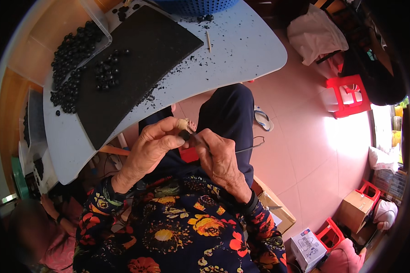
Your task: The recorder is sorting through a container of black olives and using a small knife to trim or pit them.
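Observation:
Above my lap, just off the table's front edge, my left hand point(151, 143) pinches a small black round part point(184, 134) between thumb and fingers. Tan tape point(182, 124) is wrapped round one of its fingertips. My right hand point(219, 159) is closed on a thin grey metal tool point(198, 139), its tip close to the black part. Out past the right hand sticks a thin dark rod with a bent end point(255, 144); whether it belongs to the tool, I cannot tell. My right fingers partly cover the tool.
A black mat point(136, 54) lies on the pale table point(255, 41), bearing a cluster of shiny black parts point(108, 70). More fill a clear bin point(105, 29). Black crumbs, a thin stick point(208, 41) and a blue basket point(196, 7) are there too. Another person point(61, 227) sits at lower left.

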`<action>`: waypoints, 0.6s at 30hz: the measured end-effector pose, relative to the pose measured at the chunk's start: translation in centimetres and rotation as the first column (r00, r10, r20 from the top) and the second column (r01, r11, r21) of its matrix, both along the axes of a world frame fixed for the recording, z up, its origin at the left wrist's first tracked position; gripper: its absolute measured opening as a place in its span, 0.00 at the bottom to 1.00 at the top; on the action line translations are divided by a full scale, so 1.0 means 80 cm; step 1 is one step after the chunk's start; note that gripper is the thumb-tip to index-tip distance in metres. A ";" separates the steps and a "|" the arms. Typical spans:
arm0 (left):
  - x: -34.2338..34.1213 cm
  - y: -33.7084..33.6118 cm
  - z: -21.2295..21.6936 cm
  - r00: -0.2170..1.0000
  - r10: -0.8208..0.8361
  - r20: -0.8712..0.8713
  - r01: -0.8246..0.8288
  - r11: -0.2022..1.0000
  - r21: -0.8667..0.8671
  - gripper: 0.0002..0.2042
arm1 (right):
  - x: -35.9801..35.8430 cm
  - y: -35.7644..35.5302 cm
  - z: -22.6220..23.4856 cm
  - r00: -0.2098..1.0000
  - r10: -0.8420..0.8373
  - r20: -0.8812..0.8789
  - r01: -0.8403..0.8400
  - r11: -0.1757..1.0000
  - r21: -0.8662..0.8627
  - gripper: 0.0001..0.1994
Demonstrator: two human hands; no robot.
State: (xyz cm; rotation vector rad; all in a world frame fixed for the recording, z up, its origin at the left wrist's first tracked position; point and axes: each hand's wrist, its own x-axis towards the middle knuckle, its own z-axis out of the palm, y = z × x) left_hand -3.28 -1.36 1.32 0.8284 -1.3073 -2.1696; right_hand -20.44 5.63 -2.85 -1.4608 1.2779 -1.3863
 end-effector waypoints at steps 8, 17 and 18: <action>-0.003 0.004 -0.001 0.998 0.057 0.018 -0.059 0.993 0.098 0.15 | 0.004 0.002 0.013 0.958 0.057 -0.281 -0.058 0.998 0.003 0.08; -0.002 0.003 -0.003 0.999 0.049 -0.020 -0.046 0.992 0.120 0.13 | 0.005 0.003 0.008 0.956 0.037 -0.290 -0.038 0.999 0.005 0.08; -0.002 0.003 -0.004 0.996 0.054 -0.069 -0.045 0.992 0.122 0.11 | 0.006 0.003 0.007 0.956 0.029 -0.290 -0.032 0.999 -0.006 0.08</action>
